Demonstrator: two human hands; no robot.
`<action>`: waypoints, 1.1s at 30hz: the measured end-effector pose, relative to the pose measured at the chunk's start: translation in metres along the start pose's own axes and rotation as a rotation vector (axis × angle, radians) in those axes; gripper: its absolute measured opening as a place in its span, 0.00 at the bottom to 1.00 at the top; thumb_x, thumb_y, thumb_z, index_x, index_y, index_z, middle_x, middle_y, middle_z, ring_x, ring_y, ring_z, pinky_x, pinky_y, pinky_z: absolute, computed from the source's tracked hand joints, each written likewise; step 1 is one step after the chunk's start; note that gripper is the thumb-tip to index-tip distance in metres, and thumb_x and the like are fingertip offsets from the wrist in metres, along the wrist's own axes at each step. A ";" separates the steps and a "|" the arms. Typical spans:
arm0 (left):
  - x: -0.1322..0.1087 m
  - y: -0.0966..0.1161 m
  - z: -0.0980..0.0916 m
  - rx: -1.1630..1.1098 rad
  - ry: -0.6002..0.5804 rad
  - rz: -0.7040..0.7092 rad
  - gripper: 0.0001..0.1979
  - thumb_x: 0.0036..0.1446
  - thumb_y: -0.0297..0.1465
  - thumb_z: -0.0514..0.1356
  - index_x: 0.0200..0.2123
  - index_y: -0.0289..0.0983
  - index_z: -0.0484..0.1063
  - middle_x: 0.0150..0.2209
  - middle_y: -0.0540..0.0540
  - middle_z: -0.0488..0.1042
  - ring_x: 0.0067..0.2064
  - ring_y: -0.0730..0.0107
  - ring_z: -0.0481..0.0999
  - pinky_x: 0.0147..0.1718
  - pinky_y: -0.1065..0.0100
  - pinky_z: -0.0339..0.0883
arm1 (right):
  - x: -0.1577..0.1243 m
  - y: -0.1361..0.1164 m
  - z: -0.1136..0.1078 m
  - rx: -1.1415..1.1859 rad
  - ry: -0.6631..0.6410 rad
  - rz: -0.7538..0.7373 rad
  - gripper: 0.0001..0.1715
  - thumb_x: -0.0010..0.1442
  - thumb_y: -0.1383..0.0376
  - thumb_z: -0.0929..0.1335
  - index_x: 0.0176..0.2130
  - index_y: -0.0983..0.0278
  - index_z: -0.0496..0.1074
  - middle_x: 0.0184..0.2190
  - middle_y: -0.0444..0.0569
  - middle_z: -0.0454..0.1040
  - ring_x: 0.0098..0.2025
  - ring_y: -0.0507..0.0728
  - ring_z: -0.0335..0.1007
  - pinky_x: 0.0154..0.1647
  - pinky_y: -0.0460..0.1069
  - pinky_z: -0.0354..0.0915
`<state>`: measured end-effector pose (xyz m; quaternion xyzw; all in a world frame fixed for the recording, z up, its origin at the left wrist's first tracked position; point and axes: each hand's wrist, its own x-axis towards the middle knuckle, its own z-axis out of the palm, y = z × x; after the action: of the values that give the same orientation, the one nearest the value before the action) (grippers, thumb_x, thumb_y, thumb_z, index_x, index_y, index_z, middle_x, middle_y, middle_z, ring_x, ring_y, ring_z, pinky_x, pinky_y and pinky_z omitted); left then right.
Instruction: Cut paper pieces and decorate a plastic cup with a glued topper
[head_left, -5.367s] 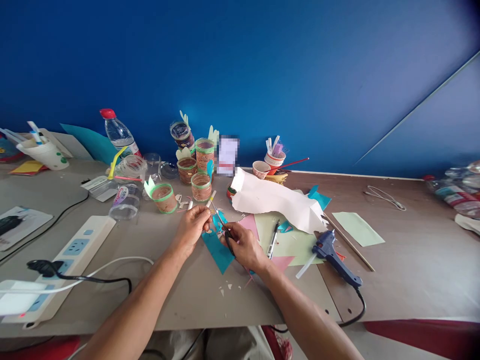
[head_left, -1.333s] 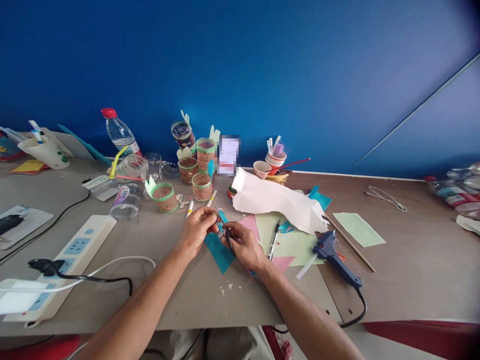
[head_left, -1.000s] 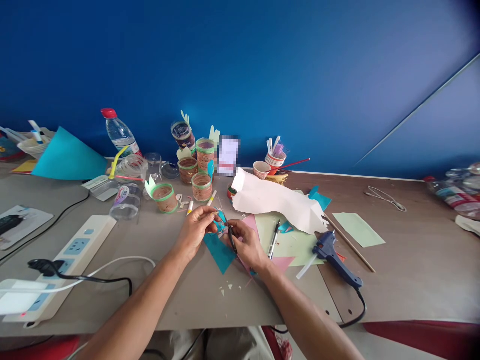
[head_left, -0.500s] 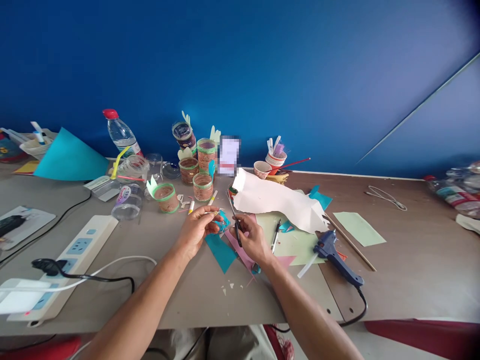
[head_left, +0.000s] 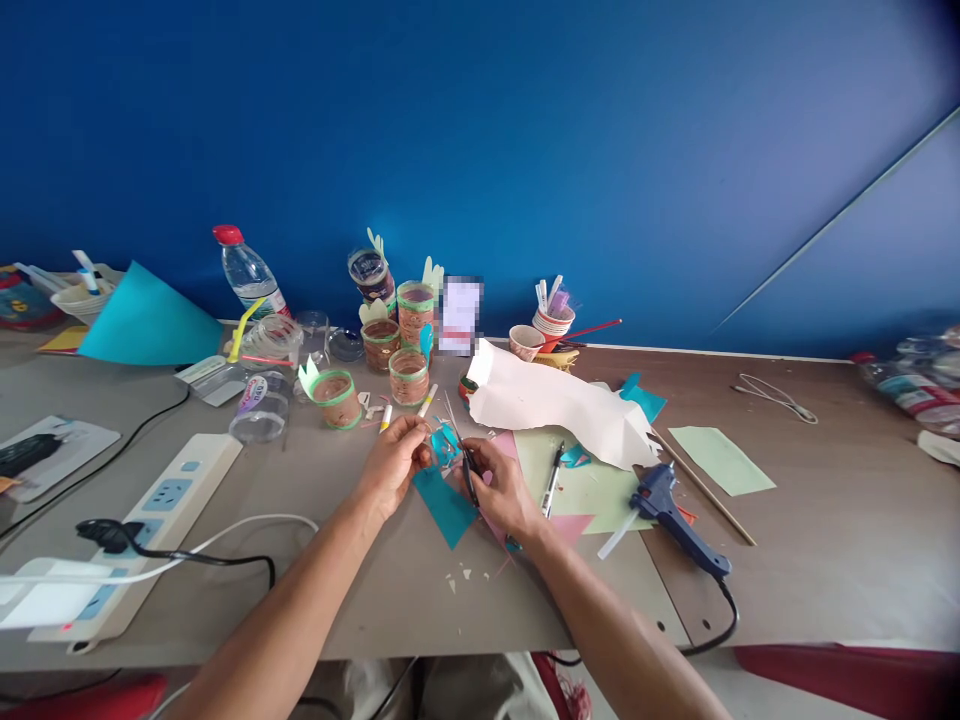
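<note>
My left hand (head_left: 391,467) pinches a small teal paper cutout (head_left: 444,443) just above the table. My right hand (head_left: 501,483) is closed round a pair of dark-handled scissors (head_left: 463,452), whose blades point up and left into the cutout. Under both hands lies a larger teal paper piece (head_left: 445,505), with pink paper (head_left: 501,450) beside it. Small paper scraps (head_left: 461,578) lie on the table in front of my hands.
Decorated cups (head_left: 335,397) and a water bottle (head_left: 247,275) stand behind my hands. White crumpled paper (head_left: 555,401), a pen (head_left: 552,478) and a blue glue gun (head_left: 673,515) lie to the right. A power strip (head_left: 161,500) with cables lies on the left.
The scissors swung up away from the cutout, then came back down onto it. My view has shifted slightly, and a teal sheet has appeared at the far left.
</note>
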<state>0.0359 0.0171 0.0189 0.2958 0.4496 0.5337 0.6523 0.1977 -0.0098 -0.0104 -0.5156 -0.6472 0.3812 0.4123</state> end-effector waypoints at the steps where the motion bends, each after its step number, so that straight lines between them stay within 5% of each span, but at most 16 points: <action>1: 0.001 -0.001 0.000 -0.022 -0.008 0.001 0.14 0.41 0.32 0.69 0.28 0.36 0.66 0.23 0.56 0.69 0.19 0.83 0.65 0.20 0.77 0.62 | -0.001 -0.001 0.001 -0.028 -0.001 0.007 0.16 0.54 0.64 0.66 0.44 0.63 0.72 0.26 0.43 0.69 0.28 0.52 0.63 0.30 0.47 0.62; 9: -0.003 -0.001 0.003 -0.050 -0.087 -0.061 0.12 0.42 0.31 0.68 0.27 0.34 0.68 0.24 0.52 0.72 0.20 0.83 0.65 0.21 0.76 0.61 | -0.003 -0.009 0.002 -0.097 -0.023 0.001 0.18 0.53 0.64 0.66 0.45 0.63 0.73 0.28 0.44 0.73 0.29 0.53 0.65 0.31 0.47 0.63; 33: -0.002 -0.005 0.005 0.007 -0.036 -0.046 0.09 0.42 0.30 0.65 0.24 0.34 0.67 0.22 0.54 0.68 0.19 0.82 0.64 0.20 0.76 0.59 | -0.007 -0.012 0.004 -0.335 -0.004 -0.067 0.19 0.52 0.67 0.66 0.45 0.60 0.73 0.30 0.45 0.76 0.32 0.56 0.69 0.40 0.51 0.64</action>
<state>0.0428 0.0147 0.0172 0.2973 0.4463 0.5117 0.6713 0.1906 -0.0189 -0.0017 -0.5546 -0.7194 0.2550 0.3316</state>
